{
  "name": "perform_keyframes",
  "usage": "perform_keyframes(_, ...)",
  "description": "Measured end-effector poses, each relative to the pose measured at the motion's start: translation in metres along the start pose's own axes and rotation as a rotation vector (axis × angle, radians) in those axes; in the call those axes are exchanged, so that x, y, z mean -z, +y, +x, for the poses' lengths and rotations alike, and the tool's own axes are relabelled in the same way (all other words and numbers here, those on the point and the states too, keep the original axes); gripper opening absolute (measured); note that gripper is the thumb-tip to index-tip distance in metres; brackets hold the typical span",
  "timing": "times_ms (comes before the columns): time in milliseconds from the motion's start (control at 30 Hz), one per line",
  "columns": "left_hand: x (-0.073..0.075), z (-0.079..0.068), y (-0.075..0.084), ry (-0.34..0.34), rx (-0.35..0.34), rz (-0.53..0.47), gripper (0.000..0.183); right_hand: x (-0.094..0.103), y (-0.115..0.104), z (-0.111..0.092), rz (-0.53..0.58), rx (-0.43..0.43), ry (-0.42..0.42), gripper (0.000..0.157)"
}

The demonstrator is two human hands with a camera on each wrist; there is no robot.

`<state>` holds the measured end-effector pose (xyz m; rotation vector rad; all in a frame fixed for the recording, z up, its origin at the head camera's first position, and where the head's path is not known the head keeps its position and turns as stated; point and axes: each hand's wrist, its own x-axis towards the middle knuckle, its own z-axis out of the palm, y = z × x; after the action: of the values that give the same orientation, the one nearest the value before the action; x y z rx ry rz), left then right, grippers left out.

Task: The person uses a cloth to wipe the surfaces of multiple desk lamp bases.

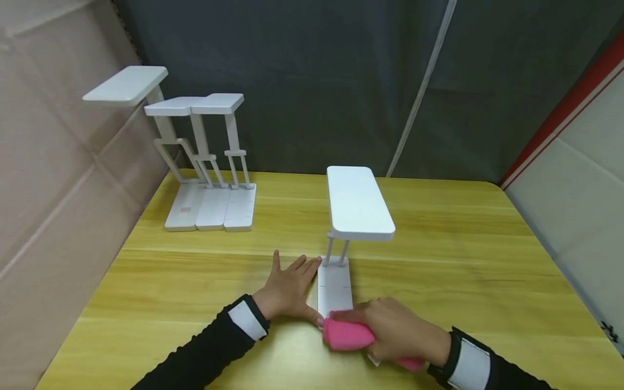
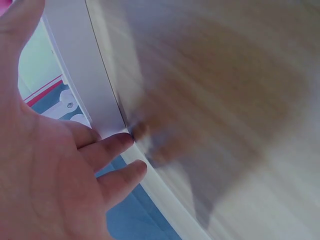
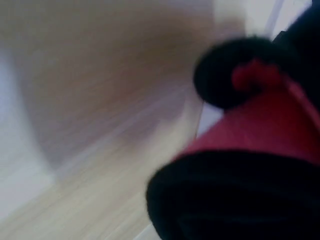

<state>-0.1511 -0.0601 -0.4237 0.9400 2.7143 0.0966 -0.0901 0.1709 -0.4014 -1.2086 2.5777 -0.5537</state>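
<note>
A white folding stand [image 1: 361, 203] with a flat tilted top plate and two thin legs stands on the wooden table. Its base [image 1: 334, 287] points toward me. My left hand [image 1: 288, 290] lies spread at the base's left side, fingertips touching its edge and thumb near its front end; in the left wrist view the fingers [image 2: 115, 150] are straight. A bunched pink cloth [image 1: 347, 335] is gripped in my right hand [image 1: 397, 327], pressed at the front end of the base. The right wrist view shows the cloth [image 3: 270, 125] between dark, blurred fingers.
Several similar white stands [image 1: 239, 208] stand side by side at the table's back left, the leftmost one tallest. A dark curtain [image 1: 302, 81] hangs behind the table [image 1: 463, 271]. Pale sheets flank it on both sides.
</note>
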Motion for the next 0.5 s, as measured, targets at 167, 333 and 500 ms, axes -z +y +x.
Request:
perform_keyframes(167,0.001,-0.001,-0.002,0.003,0.002,-0.019,0.122,0.014,0.015,0.002,-0.015,0.087,0.019,0.079)
perform_keyframes(333,0.000,0.000,-0.001,-0.001,0.008,-0.030,0.121,0.024,0.035,0.019,-0.212,-0.041,0.206,0.066)
perform_keyframes(500,0.000,-0.002,0.002,0.000,0.002,-0.030,0.120,0.014,0.045,0.027,-0.346,-0.122,0.249,0.063)
